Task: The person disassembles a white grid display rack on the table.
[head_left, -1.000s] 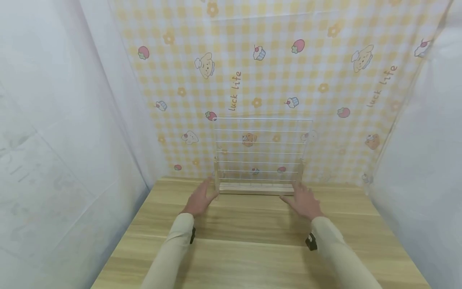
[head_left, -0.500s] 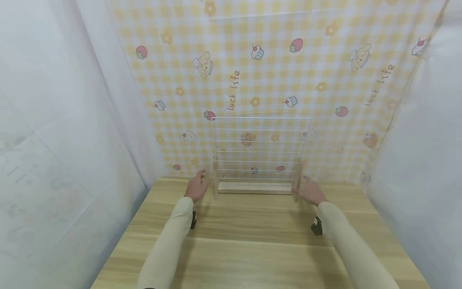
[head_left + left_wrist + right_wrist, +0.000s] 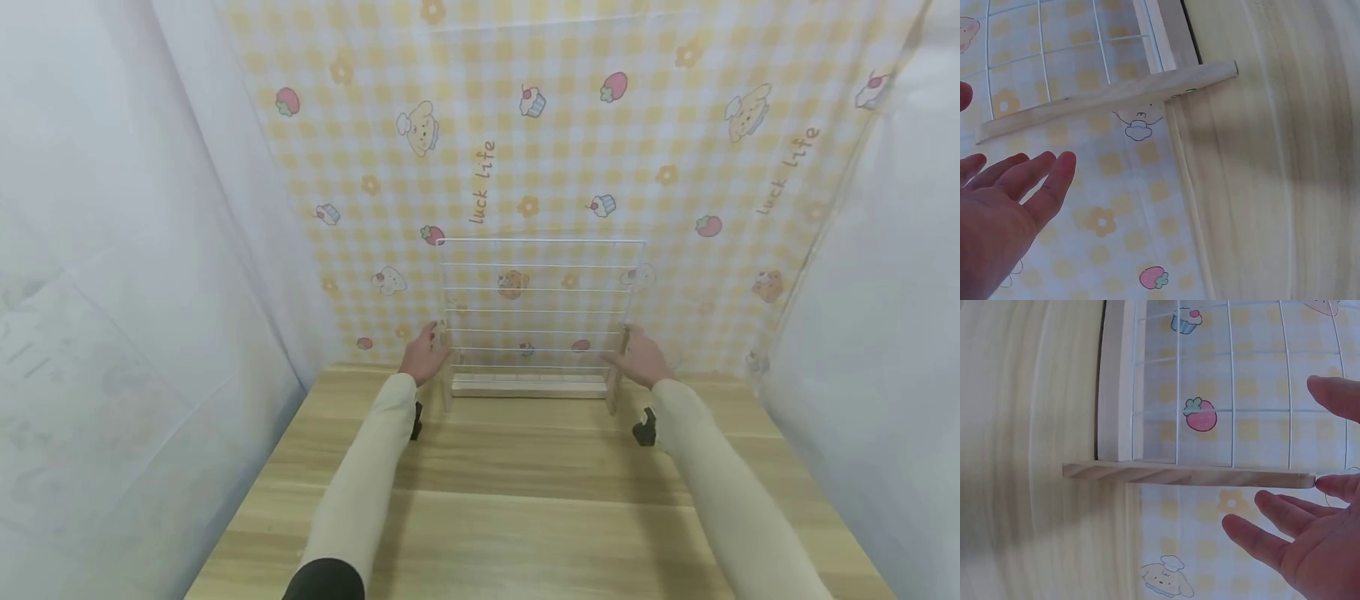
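A white wire grid rack with a wooden base rail [image 3: 528, 389] and wooden side posts stands upright at the back of the table. My left hand [image 3: 426, 357] is beside the left side post [image 3: 1110, 95], fingers loosely bent on its outer side. In the left wrist view a gap shows between those fingers and the wood. At the right side post [image 3: 1191, 475] is my right hand [image 3: 640, 357], thumb on the grid side and fingers outside. One right fingertip is at the post's top end; whether it touches, I cannot tell.
Behind the rack hangs a yellow checked cloth [image 3: 555, 158] with printed cakes and strawberries. White sheets hang at the left [image 3: 97, 317] and right [image 3: 885, 333]. The wooden table [image 3: 525, 467] extends toward me.
Both hands first moved outward from the rack's lower ends, then rose and came inward to the upper parts of the side posts. The rack stays in place.
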The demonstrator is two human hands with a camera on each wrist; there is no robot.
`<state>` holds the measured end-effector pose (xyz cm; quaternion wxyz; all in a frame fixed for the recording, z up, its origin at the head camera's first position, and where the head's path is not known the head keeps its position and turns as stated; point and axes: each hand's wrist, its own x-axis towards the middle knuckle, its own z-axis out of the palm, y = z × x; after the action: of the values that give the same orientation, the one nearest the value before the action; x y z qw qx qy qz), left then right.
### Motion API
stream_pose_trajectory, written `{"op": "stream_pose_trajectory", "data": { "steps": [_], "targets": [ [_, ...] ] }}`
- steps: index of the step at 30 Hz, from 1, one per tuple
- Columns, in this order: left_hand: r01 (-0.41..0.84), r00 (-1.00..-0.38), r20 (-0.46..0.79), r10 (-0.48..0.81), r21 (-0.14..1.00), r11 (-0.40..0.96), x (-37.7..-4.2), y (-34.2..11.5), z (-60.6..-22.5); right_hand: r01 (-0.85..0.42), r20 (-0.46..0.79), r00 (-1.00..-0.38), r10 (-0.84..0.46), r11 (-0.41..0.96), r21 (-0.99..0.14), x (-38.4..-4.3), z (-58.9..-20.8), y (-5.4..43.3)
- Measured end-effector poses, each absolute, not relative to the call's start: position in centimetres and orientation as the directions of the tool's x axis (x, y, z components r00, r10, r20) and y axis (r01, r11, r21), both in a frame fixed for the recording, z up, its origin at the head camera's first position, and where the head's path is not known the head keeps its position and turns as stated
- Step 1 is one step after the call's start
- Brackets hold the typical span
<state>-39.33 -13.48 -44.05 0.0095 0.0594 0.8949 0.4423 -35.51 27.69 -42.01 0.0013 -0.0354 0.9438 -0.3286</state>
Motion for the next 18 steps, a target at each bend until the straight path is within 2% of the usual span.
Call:
{"op": "stream_pose_trajectory", "data": {
  "steps": [8,18],
  "targets": [
    [0.075,-0.992,0.002,0.123,0.800,0.595,-39.24,-12.41,-43.81,-0.017,-0.033,-0.998,-0.050,0.771,-0.637,-35.43,-42.02,26.93],
    [0.099,-0.995,0.095,0.043,0.729,0.677,-39.08,-12.74,-43.26,-0.021,-0.012,-0.999,-0.038,0.755,-0.655,-35.59,-42.22,26.76]
  ]
}}
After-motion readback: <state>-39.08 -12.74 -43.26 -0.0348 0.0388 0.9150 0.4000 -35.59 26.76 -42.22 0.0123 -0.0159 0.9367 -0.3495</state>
